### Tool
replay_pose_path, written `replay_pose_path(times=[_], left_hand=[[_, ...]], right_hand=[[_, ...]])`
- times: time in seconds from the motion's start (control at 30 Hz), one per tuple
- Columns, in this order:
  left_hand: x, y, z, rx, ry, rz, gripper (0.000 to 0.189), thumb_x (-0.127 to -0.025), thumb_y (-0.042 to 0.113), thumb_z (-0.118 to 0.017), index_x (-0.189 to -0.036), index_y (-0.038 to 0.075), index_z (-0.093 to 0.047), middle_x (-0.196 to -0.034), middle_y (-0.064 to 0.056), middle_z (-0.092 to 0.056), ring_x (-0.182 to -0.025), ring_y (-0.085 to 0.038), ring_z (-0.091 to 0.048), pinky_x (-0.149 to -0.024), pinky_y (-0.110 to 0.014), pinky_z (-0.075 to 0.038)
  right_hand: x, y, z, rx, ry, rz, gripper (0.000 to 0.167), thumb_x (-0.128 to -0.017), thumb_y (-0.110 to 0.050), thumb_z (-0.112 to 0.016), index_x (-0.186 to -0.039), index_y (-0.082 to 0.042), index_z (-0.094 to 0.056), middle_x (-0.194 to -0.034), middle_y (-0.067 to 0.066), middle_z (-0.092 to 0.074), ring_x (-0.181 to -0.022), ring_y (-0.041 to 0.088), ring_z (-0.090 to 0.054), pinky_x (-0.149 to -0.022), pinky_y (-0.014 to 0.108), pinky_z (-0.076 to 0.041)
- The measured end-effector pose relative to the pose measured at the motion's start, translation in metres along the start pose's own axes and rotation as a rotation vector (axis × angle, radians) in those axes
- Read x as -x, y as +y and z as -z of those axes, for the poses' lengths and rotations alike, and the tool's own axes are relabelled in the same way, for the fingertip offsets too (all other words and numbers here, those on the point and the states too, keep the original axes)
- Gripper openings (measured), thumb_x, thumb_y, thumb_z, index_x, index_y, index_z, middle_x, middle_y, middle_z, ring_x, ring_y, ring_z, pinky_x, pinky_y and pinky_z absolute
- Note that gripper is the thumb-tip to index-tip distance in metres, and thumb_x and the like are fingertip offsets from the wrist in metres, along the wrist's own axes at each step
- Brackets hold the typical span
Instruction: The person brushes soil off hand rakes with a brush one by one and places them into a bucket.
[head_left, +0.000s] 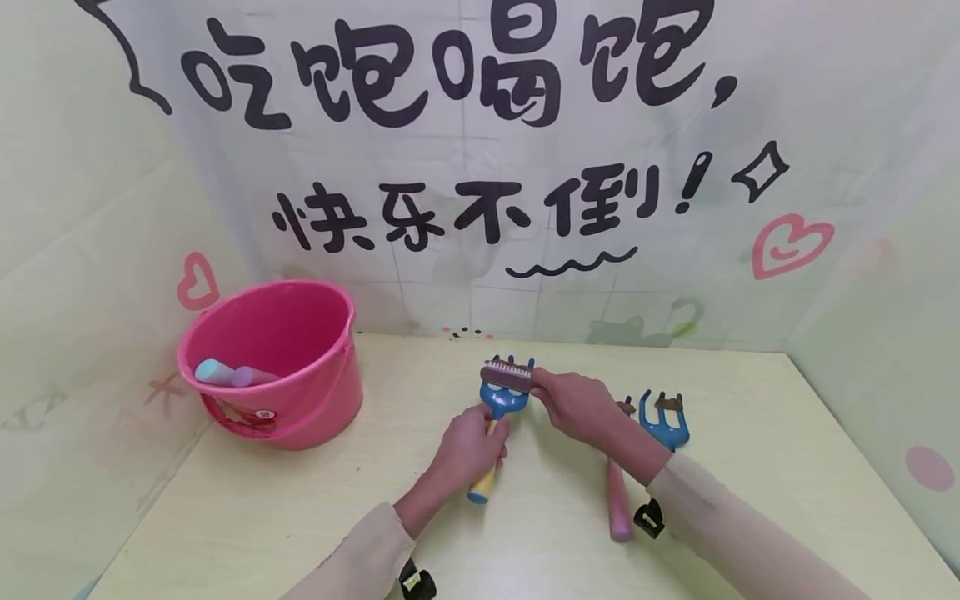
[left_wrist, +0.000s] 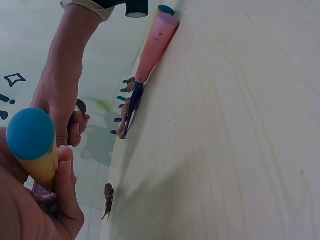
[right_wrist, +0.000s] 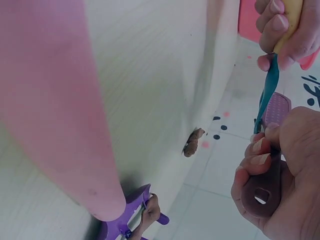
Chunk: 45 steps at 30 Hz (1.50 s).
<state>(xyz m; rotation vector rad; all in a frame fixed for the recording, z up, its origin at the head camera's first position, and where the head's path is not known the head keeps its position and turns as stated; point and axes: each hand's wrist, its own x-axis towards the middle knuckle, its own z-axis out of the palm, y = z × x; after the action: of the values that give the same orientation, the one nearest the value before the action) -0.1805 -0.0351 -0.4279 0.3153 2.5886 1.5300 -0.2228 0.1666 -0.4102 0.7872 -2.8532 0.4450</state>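
Observation:
My left hand (head_left: pixel 468 446) grips the yellow handle (left_wrist: pixel 42 167) of a small hand rake with a blue head (head_left: pixel 502 400), tines pointing away from me. A purple scrubbing brush (head_left: pixel 502 377) with white bristles lies across those tines, where some brown stuff shows between them. My right hand (head_left: pixel 579 406) holds the brush by its dark handle (right_wrist: pixel 265 192), fingers curled round it. Under the right forearm lie a pink-handled rake (head_left: pixel 618 500) with a purple head and another blue-headed rake (head_left: pixel 666 432); brown clumps are stuck on the tines of both.
A pink bucket (head_left: pixel 341 392) stands at the left, with a blue-ended handle (head_left: pixel 214 372) and a purple-ended handle (head_left: pixel 251 377) inside. One loose brown clump (right_wrist: pixel 192 142) lies near the table's back edge. Printed sheeting (head_left: pixel 420 300) walls in the pale wooden table (head_left: pixel 300 517).

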Motion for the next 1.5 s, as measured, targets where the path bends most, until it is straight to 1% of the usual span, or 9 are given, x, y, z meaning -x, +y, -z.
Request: replay_pose_path(times=[0.27, 0.4, 0.57, 0.73, 0.83, 0.93, 1.13, 1.27, 1.5], left_hand=[[0.003, -0.004, -0.005, 0.002, 0.008, 0.014, 0.015, -0.104, 0.015, -0.057, -0.098, 0.002, -0.055, -0.067, -0.001, -0.061, -0.053, -0.014, -0.060, -0.051, -0.029, -0.050], [0.003, -0.004, -0.006, 0.006, 0.001, 0.017, 0.016, -0.105, 0.016, -0.056, -0.099, 0.002, -0.054, -0.069, -0.002, -0.061, -0.054, -0.014, -0.060, -0.051, -0.030, -0.050], [0.004, -0.005, -0.008, -0.020, 0.001, 0.036, 0.017, -0.105, 0.017, -0.055, -0.099, 0.002, -0.054, -0.069, -0.002, -0.061, -0.055, -0.014, -0.060, -0.050, -0.030, -0.050], [0.004, -0.005, -0.008, -0.036, 0.008, 0.030, 0.016, -0.105, 0.017, -0.056, -0.099, 0.002, -0.054, -0.070, -0.002, -0.060, -0.055, -0.014, -0.061, -0.049, -0.031, -0.050], [0.005, -0.005, -0.009, -0.045, 0.008, 0.039, 0.016, -0.105, 0.017, -0.056, -0.100, 0.002, -0.054, -0.070, -0.002, -0.060, -0.055, -0.014, -0.061, -0.049, -0.031, -0.049], [0.005, -0.003, -0.009, -0.041, 0.004, 0.049, 0.017, -0.105, 0.018, -0.055, -0.101, 0.002, -0.054, -0.071, -0.002, -0.060, -0.055, -0.014, -0.061, -0.049, -0.031, -0.049], [0.004, 0.001, -0.007, -0.005, -0.006, 0.028, 0.015, -0.105, 0.015, -0.055, -0.101, 0.001, -0.053, -0.068, -0.003, -0.060, -0.052, -0.015, -0.060, -0.050, -0.032, -0.049], [0.004, 0.002, -0.005, 0.000, -0.013, 0.029, 0.013, -0.104, 0.014, -0.055, -0.101, 0.001, -0.053, -0.066, -0.003, -0.060, -0.051, -0.015, -0.060, -0.051, -0.032, -0.049], [0.001, 0.004, -0.004, 0.028, -0.029, 0.053, 0.013, -0.105, 0.015, -0.054, -0.104, 0.002, -0.053, -0.067, -0.004, -0.061, -0.052, -0.016, -0.060, -0.053, -0.033, -0.051]], right_hand=[[-0.002, -0.002, 0.000, 0.057, -0.055, -0.034, 0.015, -0.104, -0.023, -0.061, -0.116, -0.017, -0.056, -0.094, 0.009, -0.072, -0.061, 0.018, -0.053, -0.047, 0.031, -0.043], [-0.002, -0.002, 0.001, 0.127, -0.030, -0.033, 0.014, -0.103, -0.023, -0.062, -0.115, -0.019, -0.056, -0.093, 0.010, -0.073, -0.060, 0.017, -0.053, -0.045, 0.032, -0.043], [-0.001, -0.001, 0.000, 0.183, 0.007, -0.022, 0.015, -0.102, -0.021, -0.064, -0.114, -0.018, -0.057, -0.085, 0.007, -0.071, -0.055, 0.015, -0.049, -0.043, 0.031, -0.043], [-0.003, -0.001, -0.001, 0.236, 0.030, -0.052, 0.015, -0.102, -0.026, -0.063, -0.113, -0.016, -0.060, -0.075, 0.002, -0.064, -0.052, 0.014, -0.046, -0.042, 0.030, -0.041], [-0.004, 0.000, -0.001, 0.248, 0.033, -0.059, 0.016, -0.102, -0.026, -0.063, -0.113, -0.014, -0.061, -0.076, 0.002, -0.063, -0.053, 0.015, -0.046, -0.044, 0.030, -0.042], [-0.003, 0.001, -0.002, 0.273, 0.060, -0.039, 0.017, -0.101, -0.023, -0.066, -0.114, -0.013, -0.061, -0.079, 0.004, -0.064, -0.054, 0.016, -0.047, -0.046, 0.032, -0.044], [-0.002, 0.008, -0.004, 0.329, 0.144, 0.029, 0.022, -0.098, -0.018, -0.070, -0.118, -0.012, -0.062, -0.087, 0.007, -0.067, -0.060, 0.018, -0.051, -0.056, 0.035, -0.050], [0.000, 0.011, -0.005, 0.341, 0.178, 0.060, 0.020, -0.098, -0.017, -0.070, -0.115, -0.013, -0.062, -0.088, 0.007, -0.066, -0.066, 0.020, -0.055, -0.061, 0.037, -0.051], [0.002, 0.014, -0.006, 0.340, 0.244, 0.101, 0.018, -0.096, -0.016, -0.072, -0.110, -0.013, -0.061, -0.082, 0.005, -0.060, -0.066, 0.019, -0.054, -0.058, 0.033, -0.046]])
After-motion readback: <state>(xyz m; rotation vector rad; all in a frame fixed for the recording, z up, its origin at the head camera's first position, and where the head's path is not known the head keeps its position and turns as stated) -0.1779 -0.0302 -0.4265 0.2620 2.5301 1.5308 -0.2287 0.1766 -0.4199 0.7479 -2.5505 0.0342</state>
